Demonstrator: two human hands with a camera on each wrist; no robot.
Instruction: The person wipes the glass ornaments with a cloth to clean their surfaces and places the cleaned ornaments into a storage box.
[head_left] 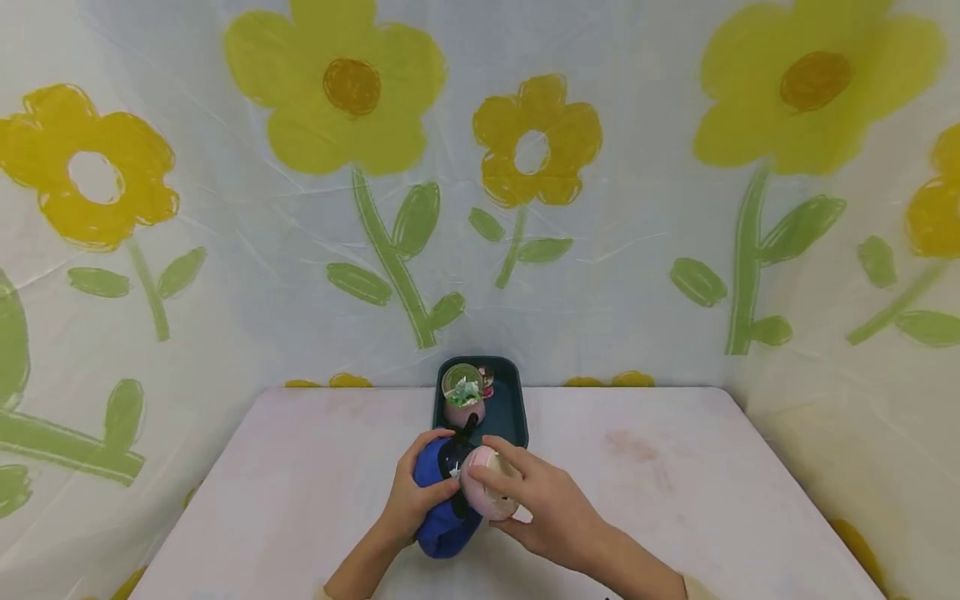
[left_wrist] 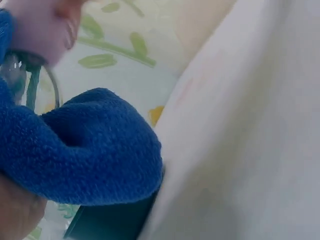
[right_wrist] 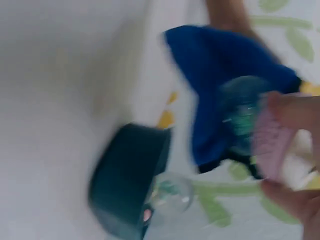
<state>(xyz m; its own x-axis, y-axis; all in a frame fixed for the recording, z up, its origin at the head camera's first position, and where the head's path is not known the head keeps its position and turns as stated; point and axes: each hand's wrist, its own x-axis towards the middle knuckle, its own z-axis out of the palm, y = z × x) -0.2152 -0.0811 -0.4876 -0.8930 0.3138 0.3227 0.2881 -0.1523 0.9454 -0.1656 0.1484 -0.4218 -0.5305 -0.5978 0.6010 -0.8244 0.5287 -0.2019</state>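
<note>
A small snow globe (head_left: 480, 492) with a pink base is held in front of the tray by my right hand (head_left: 555, 508), whose fingers and thumb curl round the base. In the right wrist view its clear dome (right_wrist: 245, 105), with something teal inside, lies against a blue cloth (right_wrist: 210, 65). My left hand (head_left: 412, 496) grips this cloth, which is bunched beside the dome, its lower end hanging down. The left wrist view shows the cloth's folded fluffy end (left_wrist: 105, 150) close up, below the pink base (left_wrist: 37, 32).
Behind my hands, a dark teal tray (head_left: 515, 408) stands at the table's back edge. In it are a second snow globe (head_left: 463, 396) with a pink base and a small shiny pink item (head_left: 487, 382). A flower-printed curtain (head_left: 600, 317) surrounds the pale table (head_left: 315, 475).
</note>
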